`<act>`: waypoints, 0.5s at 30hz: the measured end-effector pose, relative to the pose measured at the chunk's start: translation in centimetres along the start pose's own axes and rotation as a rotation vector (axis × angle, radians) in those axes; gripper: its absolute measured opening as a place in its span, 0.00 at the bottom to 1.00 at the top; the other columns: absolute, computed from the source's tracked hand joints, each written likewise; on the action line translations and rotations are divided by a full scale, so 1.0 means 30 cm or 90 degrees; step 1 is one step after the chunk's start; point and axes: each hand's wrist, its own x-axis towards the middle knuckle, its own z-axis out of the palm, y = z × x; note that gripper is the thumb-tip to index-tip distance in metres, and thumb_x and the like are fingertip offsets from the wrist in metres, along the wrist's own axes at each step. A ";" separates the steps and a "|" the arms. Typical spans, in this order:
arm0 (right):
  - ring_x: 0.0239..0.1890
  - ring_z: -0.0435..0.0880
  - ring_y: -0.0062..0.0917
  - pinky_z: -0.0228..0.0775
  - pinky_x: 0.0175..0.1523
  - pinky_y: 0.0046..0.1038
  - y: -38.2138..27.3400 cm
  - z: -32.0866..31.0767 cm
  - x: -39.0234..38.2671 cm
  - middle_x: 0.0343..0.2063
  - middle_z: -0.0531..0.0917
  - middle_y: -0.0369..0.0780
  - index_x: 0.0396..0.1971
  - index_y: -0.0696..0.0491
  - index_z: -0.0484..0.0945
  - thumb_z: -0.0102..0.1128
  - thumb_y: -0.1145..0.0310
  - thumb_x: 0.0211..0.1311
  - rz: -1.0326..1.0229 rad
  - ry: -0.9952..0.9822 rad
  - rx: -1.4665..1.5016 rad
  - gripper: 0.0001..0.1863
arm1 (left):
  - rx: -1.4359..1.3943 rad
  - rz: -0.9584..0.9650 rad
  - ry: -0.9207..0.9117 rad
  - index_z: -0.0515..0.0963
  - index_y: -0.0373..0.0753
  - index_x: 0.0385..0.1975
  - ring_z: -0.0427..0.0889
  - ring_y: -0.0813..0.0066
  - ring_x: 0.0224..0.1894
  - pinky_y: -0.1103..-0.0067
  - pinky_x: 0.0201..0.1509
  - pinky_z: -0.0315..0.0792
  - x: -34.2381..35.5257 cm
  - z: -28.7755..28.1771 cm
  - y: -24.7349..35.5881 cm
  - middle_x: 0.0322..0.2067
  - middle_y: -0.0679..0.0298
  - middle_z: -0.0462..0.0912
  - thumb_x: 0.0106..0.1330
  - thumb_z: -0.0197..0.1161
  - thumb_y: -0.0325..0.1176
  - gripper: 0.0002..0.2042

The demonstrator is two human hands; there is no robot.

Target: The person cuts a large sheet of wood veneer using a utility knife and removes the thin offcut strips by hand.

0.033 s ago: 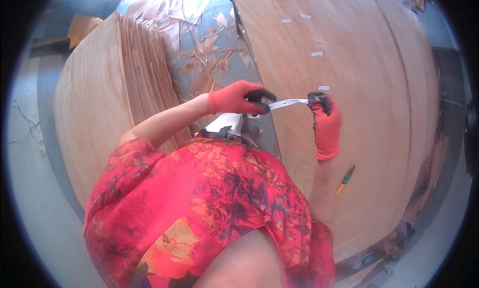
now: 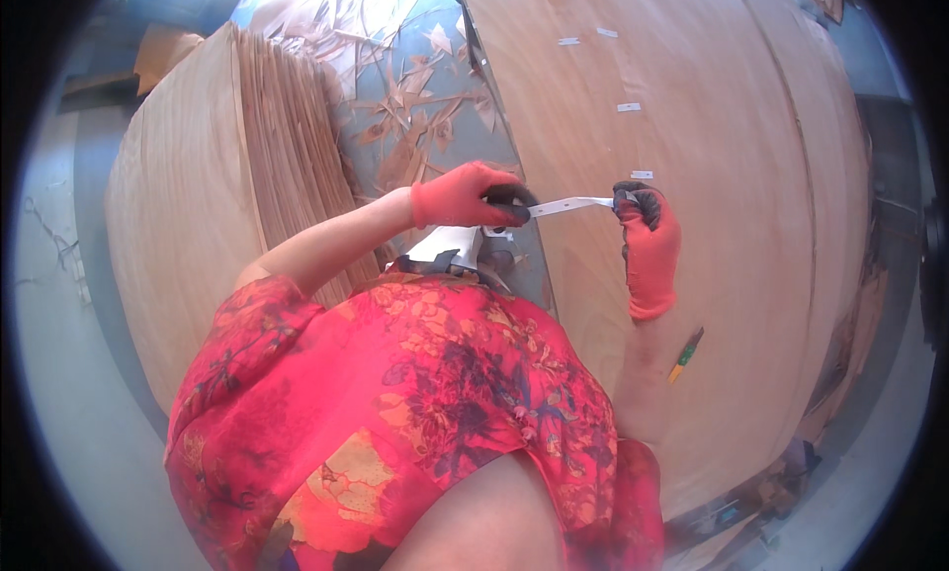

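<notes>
My left hand [image 2: 465,197], in a red glove with dark fingers, is closed on one end of a white perforated strip [image 2: 568,204]. My right hand [image 2: 649,250], gloved alike, pinches the other end, so the strip spans between them over a broad pale wood veneer sheet [image 2: 732,225]. Short white strips [image 2: 629,107] lie on the sheet above my right hand. A utility knife [image 2: 686,355] with green and yellow on its handle rests on the sheet below that hand. Beneath my left hand is a white object [image 2: 445,245] with dark material, partly hidden by my red floral clothing.
A tall, layered stack of veneer [image 2: 188,195] stands to my left. Torn veneer scraps [image 2: 405,156] litter the grey floor between stack and sheet. Dark clutter and wood offcuts [image 2: 845,344] line the sheet's right side.
My right hand has shifted very slightly to the right with the strip. My left fingers have drawn in a little; the rest looks the same.
</notes>
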 end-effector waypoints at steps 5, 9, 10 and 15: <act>0.37 0.78 0.23 0.72 0.40 0.26 0.095 0.016 0.032 0.41 0.82 0.38 0.38 0.58 0.81 0.65 0.77 0.64 -0.252 -0.024 -0.136 0.04 | 0.460 0.104 0.099 0.81 0.42 0.48 0.85 0.60 0.40 0.64 0.58 0.77 -0.102 0.020 -0.130 0.37 0.62 0.86 0.58 0.71 0.32 0.17; 0.52 0.76 0.37 0.73 0.52 0.36 0.090 0.028 0.050 0.47 0.81 0.41 0.35 0.56 0.82 0.69 0.79 0.56 -0.382 -0.049 -0.316 0.08 | 0.661 -0.072 0.104 0.79 0.43 0.55 0.78 0.57 0.60 0.54 0.71 0.66 -0.365 0.086 -0.445 0.57 0.57 0.80 0.60 0.69 0.32 0.21; 0.55 0.75 0.39 0.72 0.54 0.38 0.085 0.018 0.054 0.48 0.81 0.41 0.34 0.56 0.82 0.70 0.79 0.53 -0.403 -0.062 -0.364 0.09 | 0.725 -0.264 -0.111 0.78 0.43 0.56 0.75 0.53 0.63 0.52 0.71 0.64 -0.384 0.066 -0.423 0.60 0.57 0.78 0.60 0.67 0.31 0.22; 0.60 0.71 0.42 0.69 0.59 0.42 0.061 0.045 0.093 0.49 0.80 0.40 0.29 0.53 0.84 0.74 0.76 0.48 -0.492 -0.208 -0.490 0.08 | 0.563 -0.434 -0.093 0.78 0.44 0.61 0.75 0.52 0.65 0.56 0.68 0.66 -0.438 -0.063 -0.568 0.61 0.51 0.78 0.59 0.64 0.27 0.26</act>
